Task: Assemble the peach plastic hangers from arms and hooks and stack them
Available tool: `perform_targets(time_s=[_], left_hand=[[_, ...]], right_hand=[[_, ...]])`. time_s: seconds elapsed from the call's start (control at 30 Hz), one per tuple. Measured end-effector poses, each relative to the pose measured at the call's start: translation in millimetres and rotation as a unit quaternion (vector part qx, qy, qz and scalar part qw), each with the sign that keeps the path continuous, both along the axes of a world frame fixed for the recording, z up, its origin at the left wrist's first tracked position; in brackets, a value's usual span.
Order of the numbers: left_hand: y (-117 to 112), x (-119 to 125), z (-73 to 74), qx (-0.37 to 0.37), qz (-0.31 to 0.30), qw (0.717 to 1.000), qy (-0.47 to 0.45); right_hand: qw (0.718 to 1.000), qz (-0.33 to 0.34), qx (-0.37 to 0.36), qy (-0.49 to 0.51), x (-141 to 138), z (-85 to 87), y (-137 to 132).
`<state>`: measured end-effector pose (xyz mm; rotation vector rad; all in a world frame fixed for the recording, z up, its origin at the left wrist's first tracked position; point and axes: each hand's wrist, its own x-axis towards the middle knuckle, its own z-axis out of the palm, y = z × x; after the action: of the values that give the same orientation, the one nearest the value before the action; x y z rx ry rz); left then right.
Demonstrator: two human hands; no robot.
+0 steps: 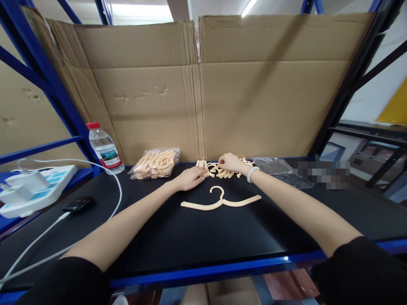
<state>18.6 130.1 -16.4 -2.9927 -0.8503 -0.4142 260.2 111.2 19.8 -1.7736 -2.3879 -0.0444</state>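
Note:
An assembled peach plastic hanger (pixel 221 202) lies flat on the black shelf top (pixel 197 237) in front of me. Behind it is a loose pile of peach hanger parts (pixel 219 169). My left hand (pixel 190 178) rests on the pile's left end, fingers curled onto the pieces. My right hand (pixel 231 162), with a pale bead bracelet on the wrist, reaches into the middle of the pile with fingers bent down on the parts. Which piece each hand grips is too small to tell.
A clear bag of more peach parts (pixel 155 163) lies at the back left, with a water bottle (pixel 105 149) beside it. An empty clear bag (pixel 280 169) lies at the back right. A power strip (pixel 34 188), white cable (pixel 118 190) and black device (pixel 78 204) sit at the left. Cardboard (pixel 203 89) walls the back.

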Motion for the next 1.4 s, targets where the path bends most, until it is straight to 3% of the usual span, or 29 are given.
perform_targets(time_s=[0.33,0.6,0.77,0.9,1.17,1.4], left_hand=[[-9.4,-6.3,2.8,0.015,-0.003,1.000,-0.024],[-14.6,-19.3,9.2,0.041,0.019,0.994,-0.099],[-20.9,-33.5,6.6,0.036,0.026,0.993,-0.106],[-27.7,-37.3,13.8,0.032,0.019,0.994,-0.102],[-37.6,-28.2,32.5,0.055,-0.005,0.995,-0.086],[-38.8,-2.7,37.7,0.085,-0.031,0.996,-0.023]], right_hand=[[0.998,-0.049,-0.027,-0.009,-12.3,4.6,-14.8],[0.998,-0.040,-0.016,0.038,4.8,-0.8,2.4],[0.998,-0.030,-0.005,0.060,12.3,-0.4,4.1],[0.997,-0.026,-0.001,0.071,12.8,0.2,-0.8],[0.995,0.005,0.025,0.098,19.5,10.7,-19.7],[0.996,-0.008,0.006,0.092,14.8,1.5,-17.9]])
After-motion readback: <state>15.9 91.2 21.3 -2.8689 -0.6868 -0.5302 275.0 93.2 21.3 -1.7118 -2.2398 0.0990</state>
